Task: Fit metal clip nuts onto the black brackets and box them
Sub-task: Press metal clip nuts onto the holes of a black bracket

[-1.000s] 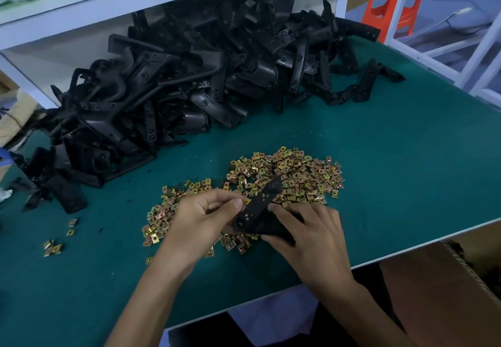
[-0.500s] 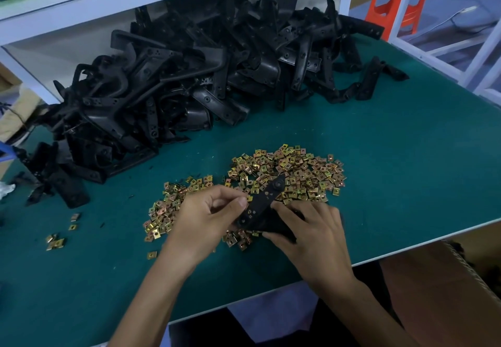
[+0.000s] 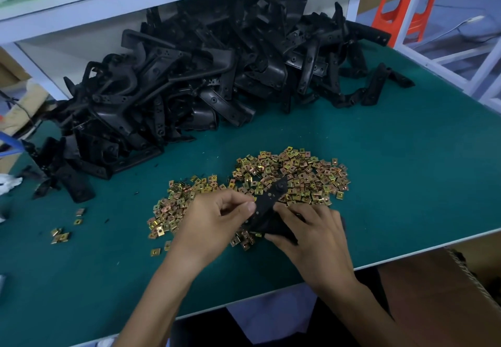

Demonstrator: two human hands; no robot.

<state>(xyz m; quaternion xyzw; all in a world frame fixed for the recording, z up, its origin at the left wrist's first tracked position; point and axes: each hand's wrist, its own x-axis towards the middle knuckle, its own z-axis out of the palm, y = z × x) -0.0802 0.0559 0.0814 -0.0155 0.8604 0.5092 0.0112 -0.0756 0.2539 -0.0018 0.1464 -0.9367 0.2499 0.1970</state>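
Observation:
A black bracket [image 3: 268, 205] is held over a spread of brass-coloured clip nuts [image 3: 298, 175] on the green table [image 3: 393, 170]. My right hand [image 3: 314, 235] grips the bracket's lower end from the right. My left hand [image 3: 214, 222] has its thumb and fingers pinched together against the bracket's left edge; whatever they pinch is hidden. The bracket's upper end points up and to the right over the nuts. A large heap of black brackets [image 3: 203, 75] lies at the back of the table.
A white shelf frame [image 3: 108, 2] overhangs the heap. A few stray clip nuts [image 3: 61, 235] lie at the left. A brown cardboard box [image 3: 439, 298] sits below the table's front right edge. An orange stool [image 3: 404, 7] stands at the far right.
Both hands stay on the bracket in nearly the same place. My left thumb and fingers have shifted slightly along the bracket's left edge.

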